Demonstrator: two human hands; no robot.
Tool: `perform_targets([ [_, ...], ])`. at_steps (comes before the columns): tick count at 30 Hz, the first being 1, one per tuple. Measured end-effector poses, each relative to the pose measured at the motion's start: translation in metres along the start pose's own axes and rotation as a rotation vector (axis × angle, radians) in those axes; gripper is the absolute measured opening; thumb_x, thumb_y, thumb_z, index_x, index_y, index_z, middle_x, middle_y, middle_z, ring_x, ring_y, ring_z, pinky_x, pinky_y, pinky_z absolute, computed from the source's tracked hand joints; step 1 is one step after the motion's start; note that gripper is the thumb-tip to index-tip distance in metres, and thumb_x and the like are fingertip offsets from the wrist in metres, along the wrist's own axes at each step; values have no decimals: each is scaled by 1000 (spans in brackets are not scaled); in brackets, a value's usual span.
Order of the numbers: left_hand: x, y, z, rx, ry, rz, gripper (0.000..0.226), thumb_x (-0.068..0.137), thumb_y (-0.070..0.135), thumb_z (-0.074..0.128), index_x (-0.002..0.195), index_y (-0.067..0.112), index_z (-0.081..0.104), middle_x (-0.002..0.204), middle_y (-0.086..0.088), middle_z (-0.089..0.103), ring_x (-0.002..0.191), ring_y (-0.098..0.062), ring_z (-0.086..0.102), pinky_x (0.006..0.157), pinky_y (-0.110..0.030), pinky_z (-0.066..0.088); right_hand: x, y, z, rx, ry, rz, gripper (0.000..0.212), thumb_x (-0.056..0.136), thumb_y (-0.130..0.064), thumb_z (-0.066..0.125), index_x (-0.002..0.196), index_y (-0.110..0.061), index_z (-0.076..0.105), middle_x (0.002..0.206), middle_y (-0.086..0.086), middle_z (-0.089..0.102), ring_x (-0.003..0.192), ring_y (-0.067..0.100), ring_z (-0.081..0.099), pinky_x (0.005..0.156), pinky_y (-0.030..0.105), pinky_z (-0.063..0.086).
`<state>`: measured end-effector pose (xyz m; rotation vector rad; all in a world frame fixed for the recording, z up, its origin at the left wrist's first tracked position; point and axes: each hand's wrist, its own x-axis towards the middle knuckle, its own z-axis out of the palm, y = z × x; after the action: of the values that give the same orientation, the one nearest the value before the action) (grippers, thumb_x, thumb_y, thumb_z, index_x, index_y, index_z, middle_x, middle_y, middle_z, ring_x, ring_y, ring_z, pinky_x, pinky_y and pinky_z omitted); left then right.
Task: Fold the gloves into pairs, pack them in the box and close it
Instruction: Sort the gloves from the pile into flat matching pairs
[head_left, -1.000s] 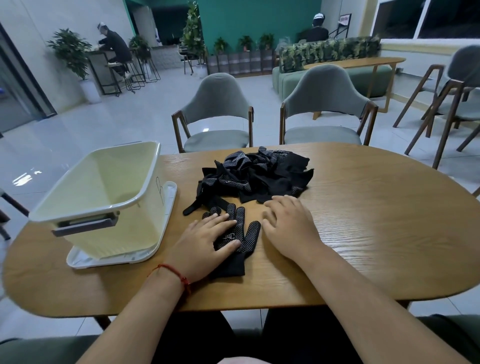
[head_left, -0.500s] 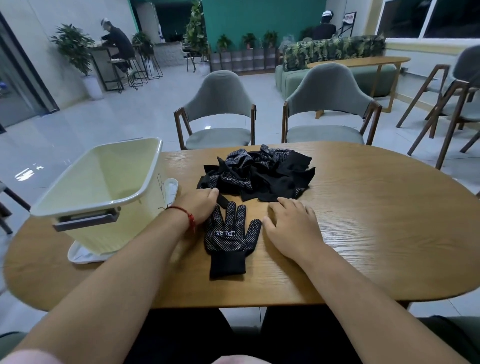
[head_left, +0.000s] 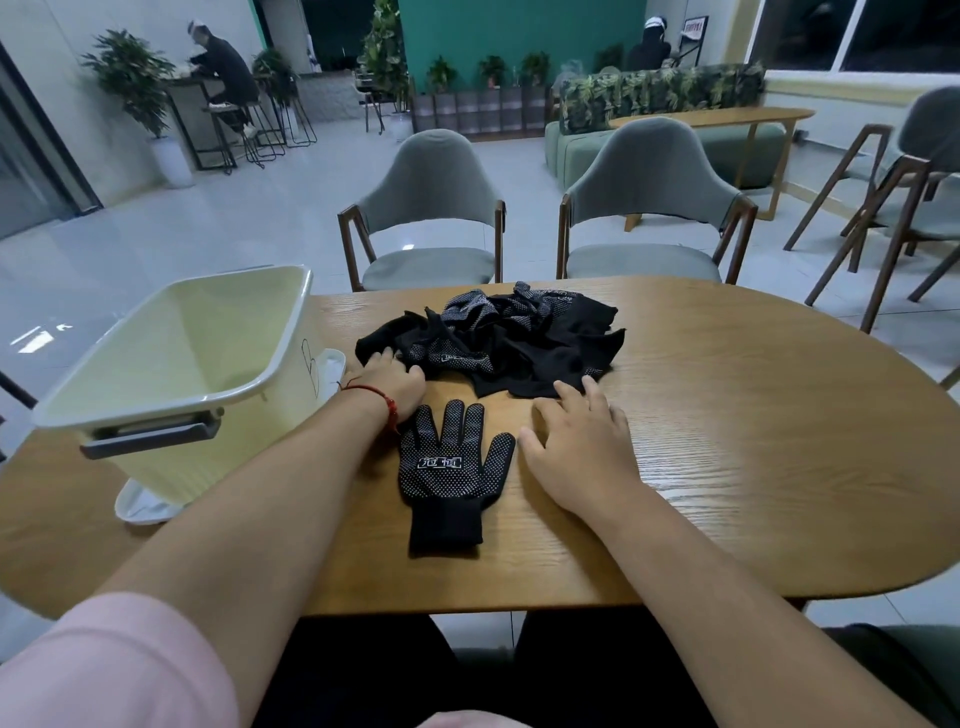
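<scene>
The table (head_left: 727, 441) is grained wood with a soft sheen. The box (head_left: 171, 374) is smooth, glossy pale plastic. The flat glove (head_left: 451, 467) and heaped gloves (head_left: 519, 338) are matt black knit, dotted.

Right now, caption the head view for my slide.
Left hand touches glove pile; dotted black glove lies flat beside right hand.

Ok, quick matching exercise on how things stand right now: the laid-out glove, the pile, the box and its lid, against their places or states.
Column A
1. single glove
2. glove pile
3. box
4. lid

Column B
a. lying under the box
b. heaped on the far side of the table
c. open, standing at the left end
d. flat, dotted side up, near the front edge

Pairs: 1-d, 2-b, 3-c, 4-a
</scene>
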<state>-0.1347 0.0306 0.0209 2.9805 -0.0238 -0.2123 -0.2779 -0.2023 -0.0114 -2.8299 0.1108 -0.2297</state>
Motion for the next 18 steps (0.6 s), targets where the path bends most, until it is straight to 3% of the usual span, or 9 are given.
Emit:
perform_targets([
  [4, -11, 1, 5, -1, 76, 19, 66, 106, 39, 21, 162, 6, 34, 172, -11, 24, 157, -29, 23, 129, -52, 17, 0, -1, 0, -2, -15, 18, 56, 104, -57, 34, 153, -34, 49, 174, -1, 31, 164, 28, 8, 130, 57, 14],
  [8, -32, 3, 14, -43, 124, -33, 71, 103, 49, 17, 155, 9, 45, 163, -13, 40, 152, -30, 30, 125, -53, 24, 0, -2, 1, -21, -14, 4, 58, 105, -55, 32, 156, -32, 45, 172, -1, 33, 162, 28, 15, 129, 58, 16],
  [13, -78, 31, 26, -91, 143, 85, 64, 106, 46, 26, 160, 12, 35, 168, -9, 32, 158, -27, 22, 126, -52, 23, 5, 0, -5, -111, -26, -58, 57, 105, -55, 33, 153, -31, 49, 165, -3, 43, 158, 27, 24, 126, 62, 14],
  [16, -98, 39, 37, -69, 186, 196, 69, 106, 54, 31, 163, 15, 31, 170, -8, 31, 158, -24, 23, 127, -48, 23, 18, 16, -17, -71, 123, -140, 47, 100, -42, 49, 145, -33, 58, 147, -7, 59, 144, 22, 41, 121, 54, 28],
  [18, -102, 38, 45, -52, 182, 264, 71, 106, 58, 33, 166, 20, 25, 171, -7, 28, 159, -22, 22, 128, -46, 21, 30, 35, -24, -52, 240, -138, 55, 89, -25, 63, 144, -32, 57, 144, -7, 59, 137, 23, 47, 114, 50, 37],
])
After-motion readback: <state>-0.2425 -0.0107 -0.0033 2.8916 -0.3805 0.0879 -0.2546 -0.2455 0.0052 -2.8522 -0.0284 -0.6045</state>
